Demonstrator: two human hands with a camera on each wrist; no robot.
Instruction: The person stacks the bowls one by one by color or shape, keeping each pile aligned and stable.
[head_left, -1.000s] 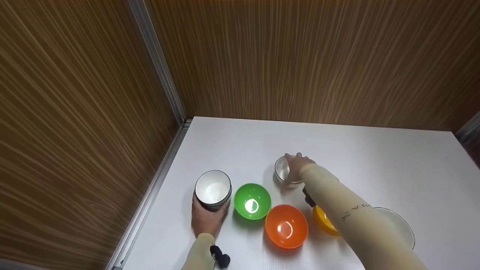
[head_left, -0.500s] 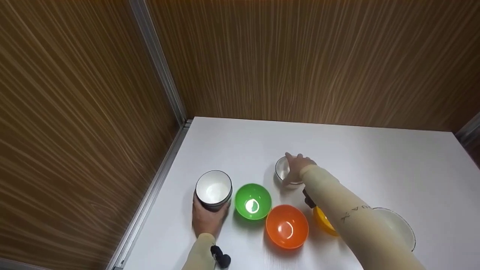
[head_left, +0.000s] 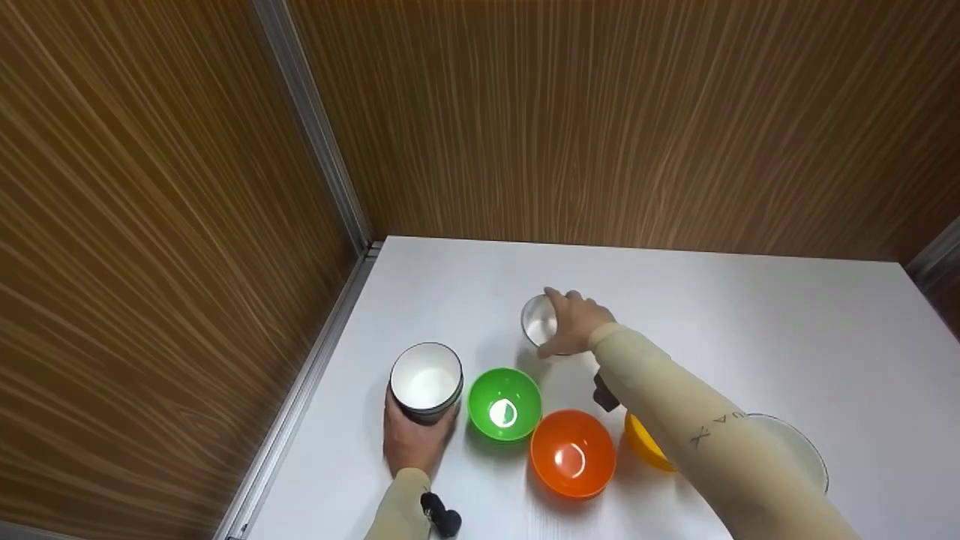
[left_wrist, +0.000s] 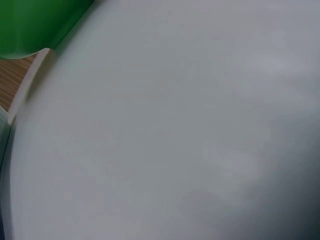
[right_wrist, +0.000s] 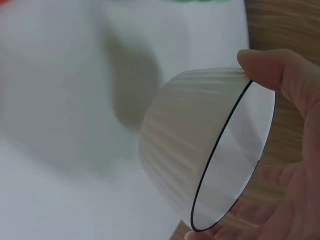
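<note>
In the head view my left hand point(head_left: 417, 444) grips the near side of a stack of white bowls point(head_left: 426, 376) with dark rims, at the left of the table. My right hand point(head_left: 576, 324) holds a white bowl point(head_left: 537, 321) by its rim, farther back. The right wrist view shows this ribbed bowl point(right_wrist: 185, 140) tilted above the table, thumb point(right_wrist: 265, 67) on one side of the dark rim and fingertips on the opposite side. Its shadow lies apart from it. A green bowl point(head_left: 505, 405) stands just right of the stack.
An orange bowl point(head_left: 573, 454) sits beside the green one, nearer to me. A yellow bowl point(head_left: 646, 444) and a larger white bowl point(head_left: 795, 446) are partly hidden under my right forearm. Wood-grain panels point(head_left: 600, 127) rise behind and left of the white table point(head_left: 750, 315).
My right hand has lifted the white bowl and carried it left and slightly back. My left hand and the stack have stayed in place.
</note>
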